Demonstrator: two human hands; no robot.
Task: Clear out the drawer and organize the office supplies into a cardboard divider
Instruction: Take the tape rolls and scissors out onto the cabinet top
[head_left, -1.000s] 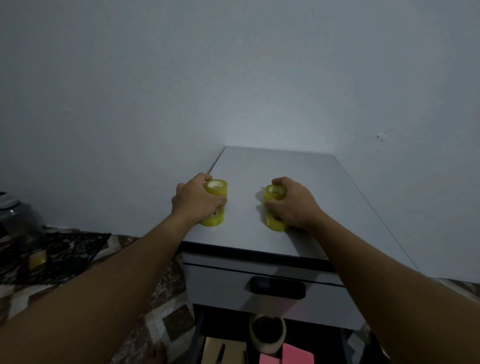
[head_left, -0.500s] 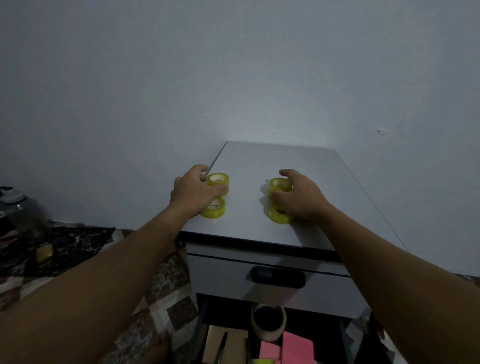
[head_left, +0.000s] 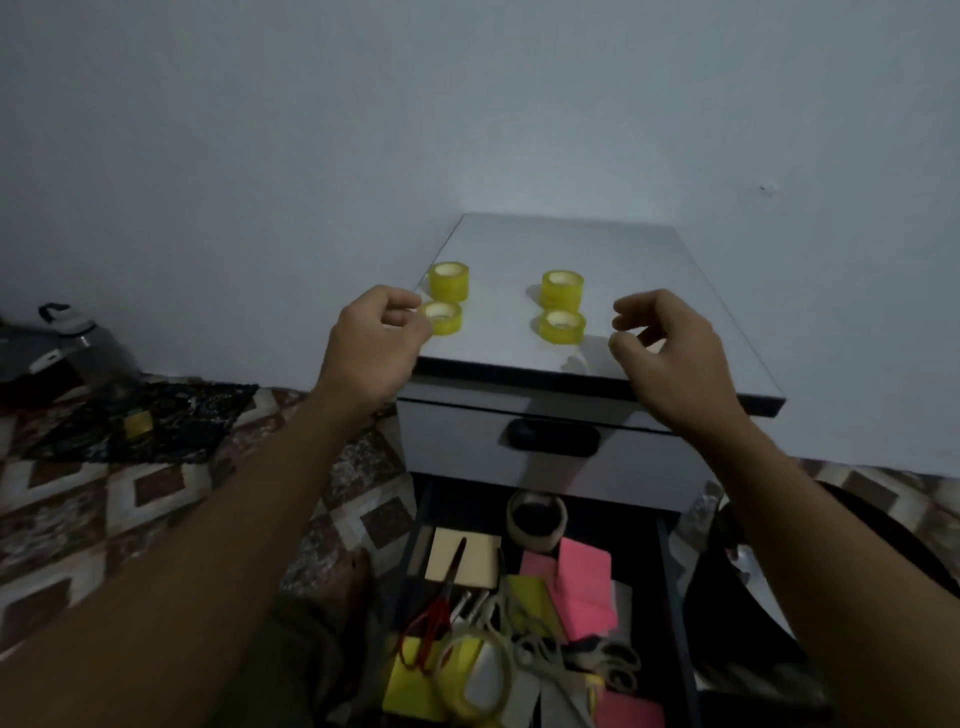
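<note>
head, bottle (head_left: 89, 344) far left, scissors (head_left: 439, 616) in drawer (head_left: 669, 582)

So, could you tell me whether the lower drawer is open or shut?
Open: the lower drawer is pulled out, its scissors and sticky notes showing.

Yellow tape rolls (head_left: 449, 280), pink notes (head_left: 584, 587), brown-diamond floor (head_left: 156, 493).

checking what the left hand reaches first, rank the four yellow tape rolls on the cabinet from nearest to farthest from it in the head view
1. Front left tape roll, right next to the left hand.
2. Back left tape roll, just behind it.
3. Front right tape roll, across the top.
4. Back right tape roll, behind that one.
</note>
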